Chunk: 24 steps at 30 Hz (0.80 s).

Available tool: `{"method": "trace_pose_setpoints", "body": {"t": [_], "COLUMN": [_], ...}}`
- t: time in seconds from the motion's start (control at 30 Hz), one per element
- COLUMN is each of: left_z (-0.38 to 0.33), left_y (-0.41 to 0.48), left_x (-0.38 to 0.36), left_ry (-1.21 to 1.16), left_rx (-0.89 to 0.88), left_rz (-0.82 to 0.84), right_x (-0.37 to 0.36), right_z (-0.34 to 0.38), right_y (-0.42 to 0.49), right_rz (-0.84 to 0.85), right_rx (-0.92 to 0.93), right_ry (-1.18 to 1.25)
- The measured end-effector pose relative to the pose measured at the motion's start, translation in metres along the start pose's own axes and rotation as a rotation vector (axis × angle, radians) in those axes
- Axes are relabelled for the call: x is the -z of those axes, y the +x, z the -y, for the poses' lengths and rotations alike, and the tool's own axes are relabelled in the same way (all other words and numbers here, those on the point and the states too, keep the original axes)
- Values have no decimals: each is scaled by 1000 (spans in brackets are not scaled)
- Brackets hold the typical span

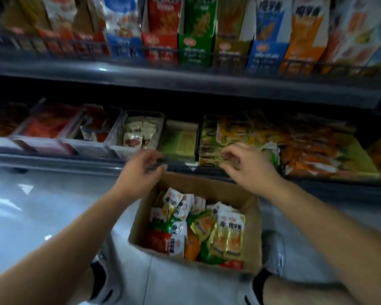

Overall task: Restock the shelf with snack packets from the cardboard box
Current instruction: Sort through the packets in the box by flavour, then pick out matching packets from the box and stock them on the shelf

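Placing step: right hand (246, 166) at shelf packets (209, 139), grip unclear; left hand (141, 170) loose, empty. Next, likely: reach cardboard box (256, 234).

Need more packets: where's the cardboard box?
The cardboard box sits on the floor, lower centre of the head view, between the person's shoes, before the lower shelf.

My bare left forearm (75, 227) and bare right forearm (317, 216) reach forward, wide apart at the elbows, closer at the wrists. My left grip (141, 170) hangs palm down, fingers loosely curled, thumb stretched rightward. My right grip (248, 170) is level with it, fingers curled above the thumb; whether they pinch anything is blurred
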<state>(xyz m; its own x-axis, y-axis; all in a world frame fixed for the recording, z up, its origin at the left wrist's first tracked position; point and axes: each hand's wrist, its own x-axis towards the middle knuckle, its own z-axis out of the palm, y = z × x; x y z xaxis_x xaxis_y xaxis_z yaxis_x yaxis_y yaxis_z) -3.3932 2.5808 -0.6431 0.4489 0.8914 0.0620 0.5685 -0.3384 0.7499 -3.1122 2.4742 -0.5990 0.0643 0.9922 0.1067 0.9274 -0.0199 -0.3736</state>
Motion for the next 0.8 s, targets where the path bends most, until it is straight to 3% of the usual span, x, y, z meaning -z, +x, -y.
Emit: {"method": "trace_pose_setpoints", "body": {"t": [0.13, 0.27, 0.4, 0.67, 0.8], "left_z": [65, 99, 111, 114, 115], "left_y": [-42, -61, -72, -77, -76], "left_x": [-33, -58, -73, -81, -83], "left_ry": [113, 124, 91, 96, 84], "left_rx": [216, 220, 180, 200, 244], "left_rz": [71, 166, 142, 71, 72], "right_x": [-88, -147, -181, -207, -207], "right_z": [-24, -51, -71, -97, -99], "right_y": [-28, -58, -67, -61, -65], "right_rz": [333, 520, 580, 732, 691], "right_rx": [-137, -255, -352, -488, -470], "right_ry": [-24, -21, 42, -142, -108]}}
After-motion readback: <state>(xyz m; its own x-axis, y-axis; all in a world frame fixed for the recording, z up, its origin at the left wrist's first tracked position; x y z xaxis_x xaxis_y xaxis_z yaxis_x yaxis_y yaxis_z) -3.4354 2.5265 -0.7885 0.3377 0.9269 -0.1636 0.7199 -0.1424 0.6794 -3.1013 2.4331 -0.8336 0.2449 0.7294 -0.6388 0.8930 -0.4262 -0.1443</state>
